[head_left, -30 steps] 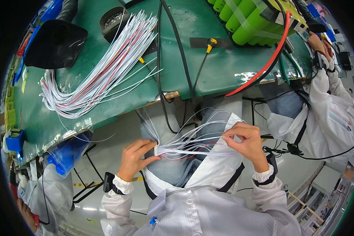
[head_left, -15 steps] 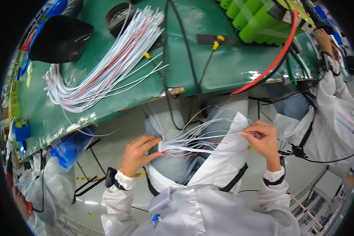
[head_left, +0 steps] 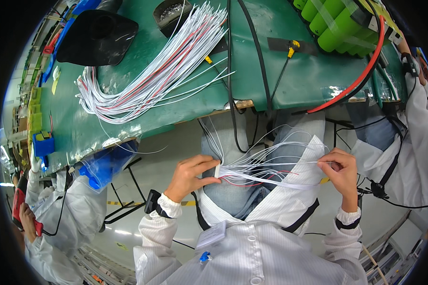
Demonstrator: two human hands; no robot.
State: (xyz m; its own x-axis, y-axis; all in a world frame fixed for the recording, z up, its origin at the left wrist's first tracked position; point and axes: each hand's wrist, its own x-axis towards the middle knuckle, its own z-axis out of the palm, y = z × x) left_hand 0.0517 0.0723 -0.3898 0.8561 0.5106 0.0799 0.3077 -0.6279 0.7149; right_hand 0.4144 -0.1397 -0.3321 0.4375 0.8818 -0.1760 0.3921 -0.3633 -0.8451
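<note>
Since the earlier frames the head view has tipped so that the green bench sits higher and nearer, and the two hands have drawn a little farther apart, stretching the fan of thin wires between them. In this one head view, the left hand (head_left: 191,175) pinches a small white connector (head_left: 217,171) between thumb and curled fingers, holding it over the lap, below the bench edge. From that connector the wire harness (head_left: 266,168), mostly white strands with a couple of red ones, spreads rightward to the right hand (head_left: 340,166), whose fingers are closed narrowly on the far ends of a few strands; exactly how many it grips is hard to tell, since the strands are fine and overlap. To do this sorting well, it seems wise to keep the connector steady, keep gentle tension so the strands stay apart, and pull out one strand at a time without crossing its neighbours. Both forearms rise from the lower edge in white striped sleeves, the left wrist bent inward, the right wrist upright with the knuckles facing out. On the green bench (head_left: 271,71) lies a larger bundle of white and red wires (head_left: 152,76), well apart from the hands, beside a black pad (head_left: 97,38); green cylindrical cells (head_left: 337,23) and a red cable (head_left: 361,76) sit toward the right.
</note>
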